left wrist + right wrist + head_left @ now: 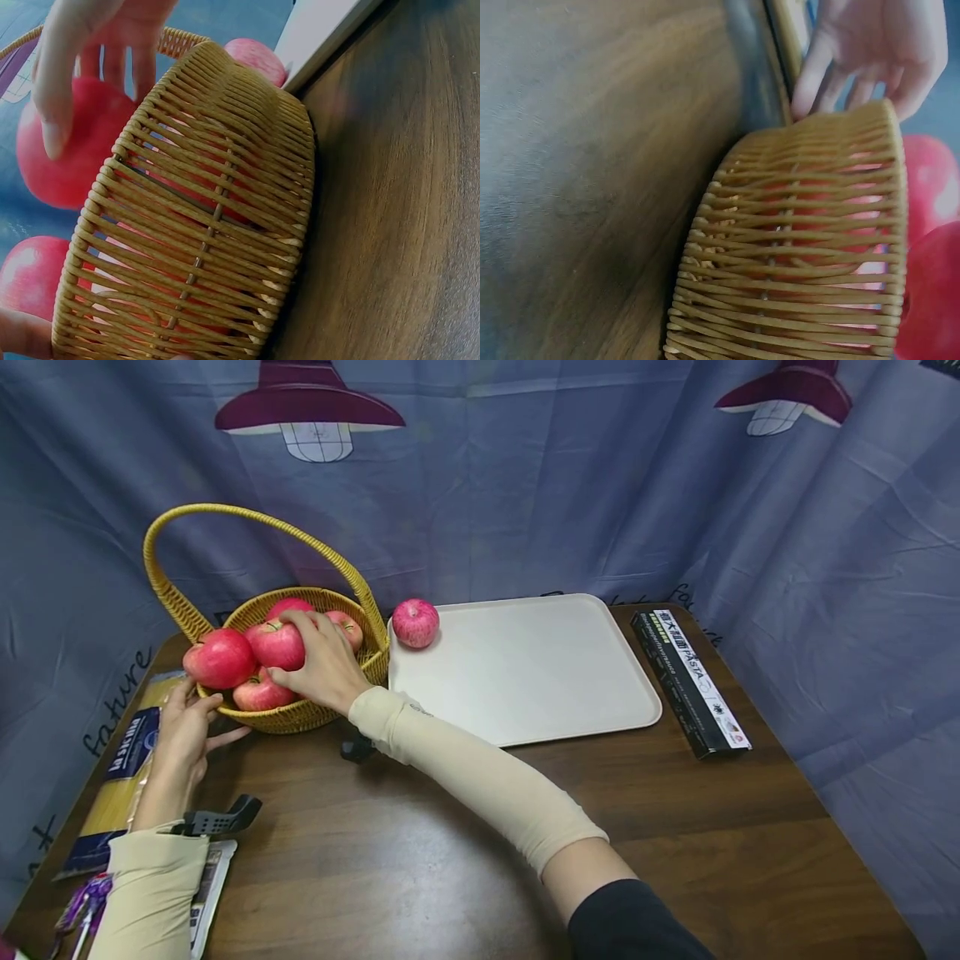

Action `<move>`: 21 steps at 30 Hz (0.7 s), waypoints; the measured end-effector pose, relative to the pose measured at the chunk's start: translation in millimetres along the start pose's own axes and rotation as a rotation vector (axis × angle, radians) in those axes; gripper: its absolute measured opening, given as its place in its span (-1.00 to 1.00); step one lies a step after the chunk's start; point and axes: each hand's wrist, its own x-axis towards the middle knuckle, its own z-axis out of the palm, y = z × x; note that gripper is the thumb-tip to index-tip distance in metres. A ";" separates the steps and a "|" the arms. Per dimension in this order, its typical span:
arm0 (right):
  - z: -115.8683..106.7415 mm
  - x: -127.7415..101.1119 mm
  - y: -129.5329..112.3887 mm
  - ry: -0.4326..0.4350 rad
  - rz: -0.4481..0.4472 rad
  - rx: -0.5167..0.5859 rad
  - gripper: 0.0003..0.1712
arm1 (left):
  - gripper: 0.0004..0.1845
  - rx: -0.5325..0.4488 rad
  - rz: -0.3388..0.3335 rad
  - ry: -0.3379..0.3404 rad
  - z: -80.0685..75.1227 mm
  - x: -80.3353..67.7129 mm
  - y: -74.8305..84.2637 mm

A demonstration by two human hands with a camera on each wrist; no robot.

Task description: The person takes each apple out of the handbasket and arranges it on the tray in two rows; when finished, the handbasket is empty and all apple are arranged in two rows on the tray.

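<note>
A yellow wicker basket (300,718) with a tall arched handle holds several red apples at the back left of the table. My right hand (327,662) grips an apple (274,646) at the top of the pile, fingers over it and thumb at its lower side. The left wrist view shows the same apple (71,161) at the basket rim under the right hand's thumb and fingers. My left hand (182,731) is at the basket's front left side, its extended fingers against the wicker, beneath another apple (221,658) at the rim.
A white tray (525,672) lies right of the basket, with one apple (415,623) at its back left corner. A black pasta box (690,681) is farther right. Spaghetti packs (101,814), a purple item (93,897) and a flat packet (213,885) lie around the left forearm.
</note>
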 end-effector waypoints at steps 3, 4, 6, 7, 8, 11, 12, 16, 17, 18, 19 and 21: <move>-5.6 -7.0 -3.1 0.012 -0.025 0.021 -0.19 | -0.29 -0.017 0.005 -0.006 -1.8 -0.5 -0.8; -8.3 -10.0 -4.5 0.014 -0.034 0.032 -0.19 | -0.29 -0.019 0.005 -0.005 -2.2 -0.6 -1.0; -14.8 -16.9 -7.3 0.016 -0.054 0.057 -0.19 | -0.29 -0.024 0.003 -0.001 -2.7 -0.7 -0.9; -18.6 -20.6 -8.6 0.016 -0.067 0.070 -0.19 | -0.29 -0.024 0.002 0.002 -2.8 -0.7 -0.8; -22.8 -24.8 -9.7 0.017 -0.084 0.082 -0.19 | -0.29 -0.027 0.002 0.005 -2.8 -0.7 -0.6; -37.4 -38.5 -10.0 0.027 -0.145 0.113 -0.19 | -0.29 -0.015 0.001 0.012 -2.0 -0.5 -0.3; -42.9 -43.5 -8.8 0.035 -0.169 0.123 -0.19 | -0.29 -0.016 0.003 0.011 -1.8 -0.2 -0.3; -63.6 -62.2 3.3 0.089 -0.249 0.157 -0.21 | -0.29 -0.024 0.006 0.007 -0.9 0.7 -0.2; -68.4 -66.2 8.2 0.103 -0.258 0.166 -0.22 | -0.29 -0.033 0.005 0.007 -0.8 0.9 -0.3; -72.7 -69.7 13.2 0.114 -0.263 0.174 -0.23 | -0.29 -0.035 0.007 0.006 -0.7 1.2 -0.4; -76.7 -72.7 18.9 0.123 -0.259 0.190 -0.24 | -0.29 -0.035 0.009 0.003 -0.6 1.2 -0.5; -83.9 -77.2 31.9 0.135 -0.232 0.228 -0.26 | -0.29 -0.036 0.014 -0.002 -0.5 1.5 -0.6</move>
